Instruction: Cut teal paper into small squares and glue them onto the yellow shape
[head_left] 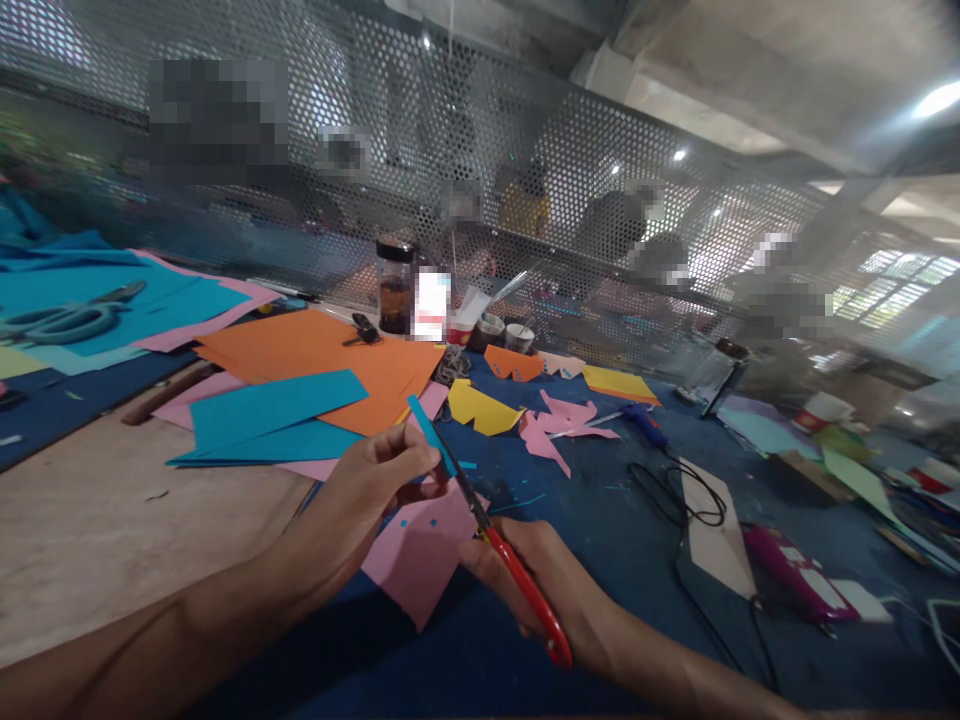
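Note:
My left hand (371,495) pinches a narrow strip of blue paper (429,430) that sticks up between thumb and fingers. My right hand (551,585) grips red-handled scissors (517,575); their dark blades point up and left and meet the strip just beside my left fingertips. Under both hands lies a pink paper sheet (416,560) on the dark blue table cover (600,500), with tiny blue offcuts scattered on it.
Orange (315,350), blue (270,410) and pink sheets lie at left, with teal scissors (64,318) farther left. Yellow (480,408) and pink (559,420) cut shapes lie ahead. A jar (395,285), small cups, a glue gun (795,565) with black cable and a perforated metal screen (525,150) surround them.

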